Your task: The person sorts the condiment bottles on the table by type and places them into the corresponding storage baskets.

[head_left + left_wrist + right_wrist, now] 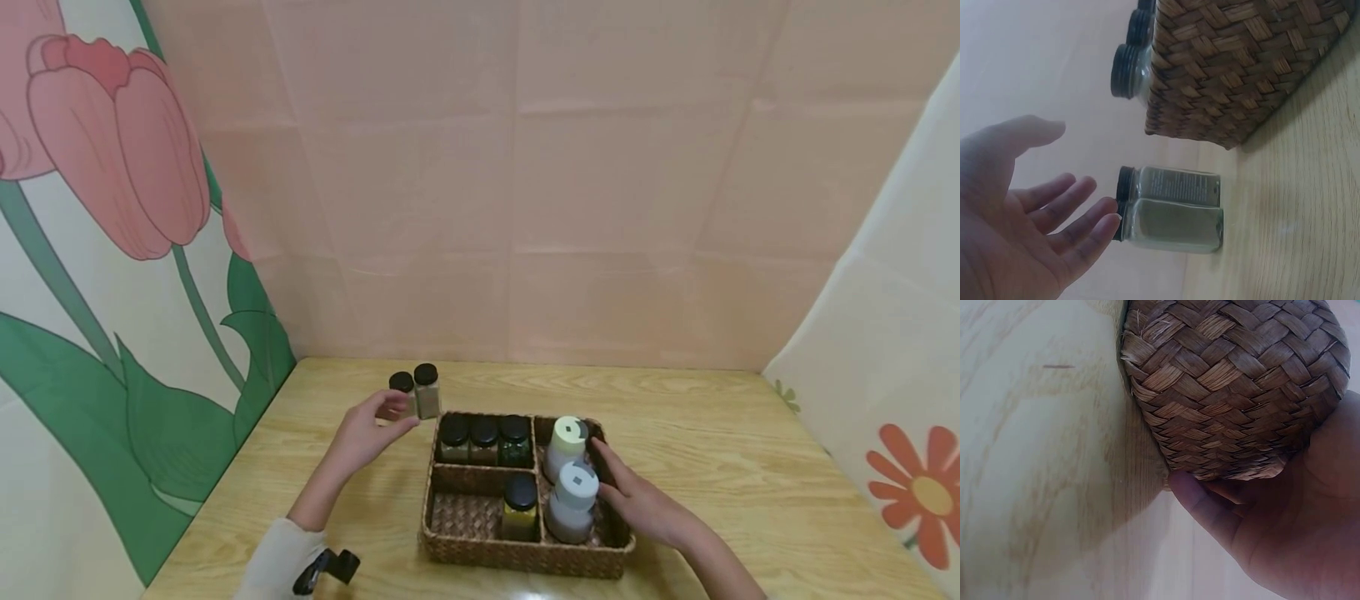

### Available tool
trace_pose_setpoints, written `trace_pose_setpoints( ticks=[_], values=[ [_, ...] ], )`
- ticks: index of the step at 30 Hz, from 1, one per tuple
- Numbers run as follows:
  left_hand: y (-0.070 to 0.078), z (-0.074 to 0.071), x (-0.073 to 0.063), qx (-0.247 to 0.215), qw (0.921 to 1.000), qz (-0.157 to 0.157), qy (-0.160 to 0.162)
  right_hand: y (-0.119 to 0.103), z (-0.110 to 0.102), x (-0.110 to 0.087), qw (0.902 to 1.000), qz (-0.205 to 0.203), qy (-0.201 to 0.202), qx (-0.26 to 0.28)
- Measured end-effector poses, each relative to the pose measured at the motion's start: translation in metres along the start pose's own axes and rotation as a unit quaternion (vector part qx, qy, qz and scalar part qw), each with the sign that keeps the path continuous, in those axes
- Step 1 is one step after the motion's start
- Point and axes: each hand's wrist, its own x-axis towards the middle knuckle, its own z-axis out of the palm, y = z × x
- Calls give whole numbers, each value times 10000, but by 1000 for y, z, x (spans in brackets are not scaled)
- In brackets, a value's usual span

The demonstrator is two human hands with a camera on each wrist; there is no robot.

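Note:
My left hand (365, 435) is beside two spice jars with black lids, its fingers loosely bent and nothing held. One jar (427, 393) shows pale contents; the other jar (402, 382) is partly behind the fingers. In the left wrist view the fingertips reach the lid side of the nearer glass jar (1179, 226). My right hand (647, 504) grips the right side of a woven basket (517, 560); in the right wrist view its fingers (1200, 503) bend around the basket's end, low against the weave.
Three black-lidded jars (484, 442) stand in the basket's back left compartment. A jar with yellow contents (519, 508) stands in the front left one. The right compartment holds a white-lidded bottle (573, 504) and a yellowish-lidded bottle (566, 447). A pink cloth (517, 208) hangs behind the wooden table (712, 467).

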Motion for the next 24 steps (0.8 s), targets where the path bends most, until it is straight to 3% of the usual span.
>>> trace_pose_setpoints(
  ticks=[11,24],
  values=[
    [-9,-1,6,-69,9997,-191,101,1,0,2,9997,-247,57,-26],
    [-18,-2,13,-114,9997,-139,170,0,2,1,9969,-442,446,-467]
  ],
)
